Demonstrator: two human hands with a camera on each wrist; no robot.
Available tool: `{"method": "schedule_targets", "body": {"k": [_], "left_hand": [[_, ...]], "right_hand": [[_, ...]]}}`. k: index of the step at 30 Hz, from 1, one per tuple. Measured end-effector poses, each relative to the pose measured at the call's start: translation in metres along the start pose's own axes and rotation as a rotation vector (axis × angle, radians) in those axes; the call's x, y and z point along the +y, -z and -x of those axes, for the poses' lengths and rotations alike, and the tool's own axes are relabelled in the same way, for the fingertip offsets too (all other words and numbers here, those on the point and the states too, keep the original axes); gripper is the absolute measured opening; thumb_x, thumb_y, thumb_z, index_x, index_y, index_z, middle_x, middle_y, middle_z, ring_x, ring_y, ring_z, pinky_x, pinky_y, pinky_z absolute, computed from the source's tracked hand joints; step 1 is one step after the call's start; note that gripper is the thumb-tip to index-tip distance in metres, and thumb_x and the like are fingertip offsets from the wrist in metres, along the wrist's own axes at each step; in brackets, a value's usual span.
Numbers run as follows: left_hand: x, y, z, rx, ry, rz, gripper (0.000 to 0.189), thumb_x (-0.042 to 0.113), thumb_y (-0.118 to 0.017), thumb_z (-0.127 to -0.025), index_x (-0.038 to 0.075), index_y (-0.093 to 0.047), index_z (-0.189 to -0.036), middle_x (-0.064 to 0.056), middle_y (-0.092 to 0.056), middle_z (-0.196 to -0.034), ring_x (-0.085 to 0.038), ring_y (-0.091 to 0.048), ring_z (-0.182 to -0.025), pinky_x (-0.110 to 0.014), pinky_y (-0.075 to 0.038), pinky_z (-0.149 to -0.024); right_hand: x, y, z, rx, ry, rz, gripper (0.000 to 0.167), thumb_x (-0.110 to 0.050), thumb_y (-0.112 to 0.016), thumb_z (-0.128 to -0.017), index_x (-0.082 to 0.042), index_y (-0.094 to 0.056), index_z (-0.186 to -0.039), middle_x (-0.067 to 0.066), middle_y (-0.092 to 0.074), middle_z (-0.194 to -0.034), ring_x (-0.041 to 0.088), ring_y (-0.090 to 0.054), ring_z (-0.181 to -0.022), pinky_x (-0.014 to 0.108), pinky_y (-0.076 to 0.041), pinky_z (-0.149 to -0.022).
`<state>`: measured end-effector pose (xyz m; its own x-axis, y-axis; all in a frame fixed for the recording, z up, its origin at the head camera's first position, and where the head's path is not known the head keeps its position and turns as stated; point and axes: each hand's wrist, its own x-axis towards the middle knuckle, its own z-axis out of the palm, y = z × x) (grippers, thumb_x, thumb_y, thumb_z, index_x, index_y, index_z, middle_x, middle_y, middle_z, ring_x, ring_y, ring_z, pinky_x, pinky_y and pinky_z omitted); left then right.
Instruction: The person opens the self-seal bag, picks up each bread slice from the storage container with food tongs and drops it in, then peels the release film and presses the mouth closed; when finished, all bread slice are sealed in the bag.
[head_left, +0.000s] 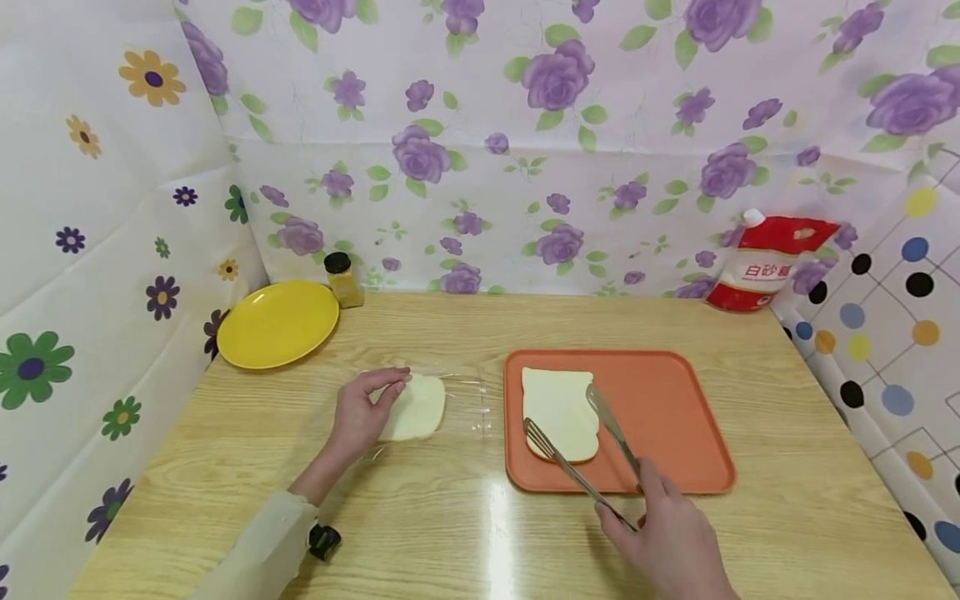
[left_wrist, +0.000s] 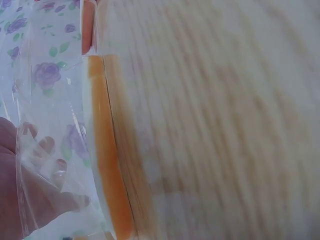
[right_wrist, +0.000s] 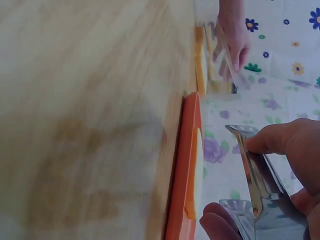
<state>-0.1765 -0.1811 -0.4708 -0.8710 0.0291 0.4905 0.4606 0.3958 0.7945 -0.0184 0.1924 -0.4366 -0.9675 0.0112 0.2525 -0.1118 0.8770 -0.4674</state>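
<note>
My right hand (head_left: pixel 671 533) grips metal food tongs (head_left: pixel 618 429), one end slotted like a fork, the other flat. Their spread ends lie over a white bread slice (head_left: pixel 558 408) on the orange tray (head_left: pixel 671 425); whether they touch it I cannot tell. To the left, my left hand (head_left: pixel 363 412) pinches the clear plastic bag (left_wrist: pixel 50 155), thumb and forefinger together. Another bread slice (head_left: pixel 420 408) lies flat at the bag, partly hidden by that hand. Its orange-brown crust shows edge-on in the left wrist view.
A yellow plate (head_left: pixel 277 325) leans near the left cloth wall, beside a black-capped spice jar (head_left: pixel 344 282). At the back right stands a red and white sugar pouch (head_left: pixel 765 262). Patterned cloth (head_left: pixel 480 167) closes the back and sides of the wooden table (head_left: pixel 427 533).
</note>
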Motion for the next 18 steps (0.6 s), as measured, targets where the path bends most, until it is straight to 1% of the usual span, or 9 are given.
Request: {"method": "schedule_targets", "body": {"k": [4, 6, 8, 12, 18], "left_hand": [[-0.001, 0.002, 0.0, 0.004, -0.003, -0.006, 0.016, -0.009, -0.073, -0.086, 0.0, -0.078, -0.099, -0.014, -0.074, -0.105, -0.036, -0.066, -0.106, -0.025, -0.047, -0.095], [0.0, 0.002, 0.0, 0.006, -0.007, -0.016, 0.017, -0.009, -0.073, -0.086, 0.0, -0.078, -0.099, -0.014, -0.074, -0.105, -0.035, -0.067, -0.105, -0.023, -0.047, -0.094], [0.0, 0.002, 0.0, 0.004, -0.01, -0.026, 0.017, -0.01, -0.073, -0.085, 0.0, -0.078, -0.099, -0.013, -0.074, -0.104, -0.035, -0.067, -0.104, -0.023, -0.047, -0.093], [-0.001, 0.002, 0.001, 0.001, -0.015, -0.034, 0.017, -0.01, -0.073, -0.085, -0.001, -0.078, -0.098, -0.014, -0.074, -0.103, -0.035, -0.067, -0.103, -0.022, -0.048, -0.091], [-0.002, 0.002, 0.002, 0.001, -0.027, -0.027, 0.016, -0.01, -0.073, -0.085, -0.001, -0.078, -0.097, -0.014, -0.074, -0.103, -0.035, -0.067, -0.102, -0.018, -0.047, -0.089]], "right_hand": [[-0.009, -0.009, 0.013, 0.046, -0.051, 0.064, 0.066, -0.033, -0.087, -0.075, 0.007, -0.057, -0.116, 0.008, -0.058, -0.072, 0.007, -0.044, -0.04, 0.028, -0.038, -0.034], [-0.012, -0.013, 0.018, 0.052, -0.08, 0.081, 0.069, -0.034, -0.086, -0.075, 0.009, -0.056, -0.119, 0.013, -0.062, -0.075, 0.009, -0.046, -0.039, 0.03, -0.04, -0.034], [-0.015, -0.016, 0.021, 0.053, -0.113, 0.104, 0.072, -0.036, -0.085, -0.076, 0.011, -0.055, -0.122, 0.017, -0.062, -0.077, 0.014, -0.048, -0.039, 0.033, -0.042, -0.034], [-0.017, -0.02, 0.025, 0.074, -0.146, 0.149, 0.075, -0.035, -0.084, -0.076, 0.013, -0.053, -0.123, 0.023, -0.061, -0.078, 0.022, -0.049, -0.038, 0.037, -0.043, -0.032], [-0.022, -0.026, 0.025, 0.023, -0.149, 0.148, 0.075, -0.036, -0.082, -0.078, 0.015, -0.049, -0.121, 0.022, -0.058, -0.074, 0.023, -0.049, -0.037, 0.035, -0.043, -0.032]]}}
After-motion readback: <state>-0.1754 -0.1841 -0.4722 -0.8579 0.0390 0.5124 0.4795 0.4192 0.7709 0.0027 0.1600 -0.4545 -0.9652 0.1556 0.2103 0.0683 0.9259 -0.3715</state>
